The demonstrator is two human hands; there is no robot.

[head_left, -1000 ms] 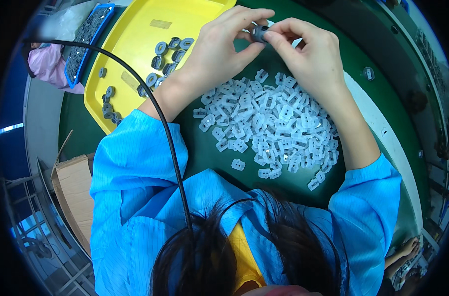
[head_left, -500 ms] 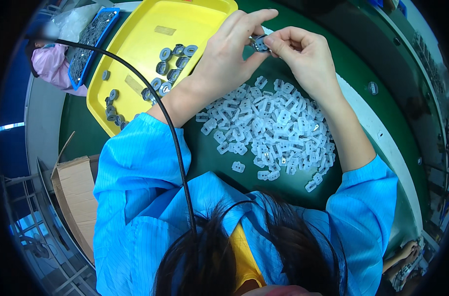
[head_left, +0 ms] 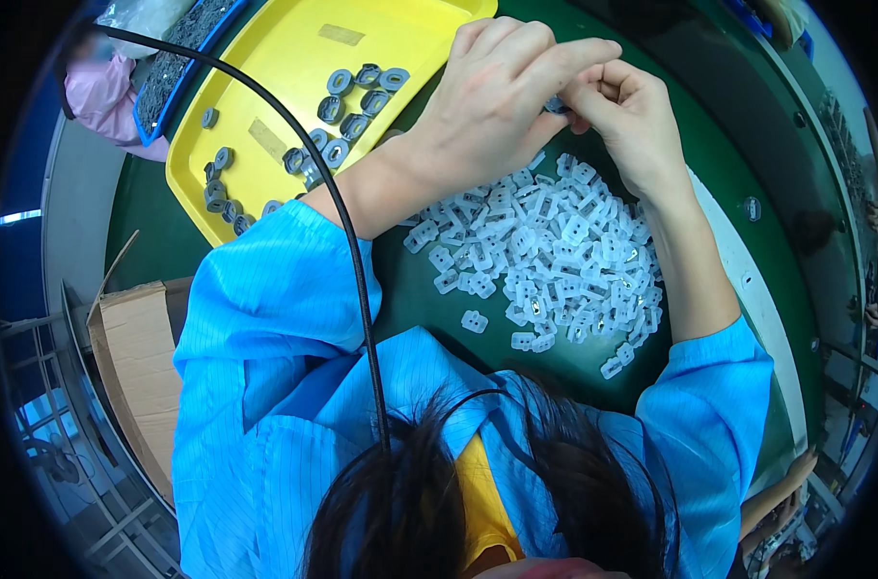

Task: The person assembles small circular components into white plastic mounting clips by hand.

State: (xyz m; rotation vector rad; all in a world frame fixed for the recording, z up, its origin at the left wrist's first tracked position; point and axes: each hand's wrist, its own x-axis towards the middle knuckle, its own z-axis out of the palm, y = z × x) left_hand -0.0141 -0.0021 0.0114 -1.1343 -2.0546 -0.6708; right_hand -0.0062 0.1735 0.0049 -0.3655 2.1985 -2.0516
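Both hands have drifted up and rightward, left hand (head_left: 502, 92) and right hand (head_left: 627, 111) pinching together on a small grey ring (head_left: 556, 103) between fingertips, which could slip into the white clips (head_left: 545, 256) below them.

Single head-worn fisheye view, straight down, close over the green table (head_left: 429, 299).
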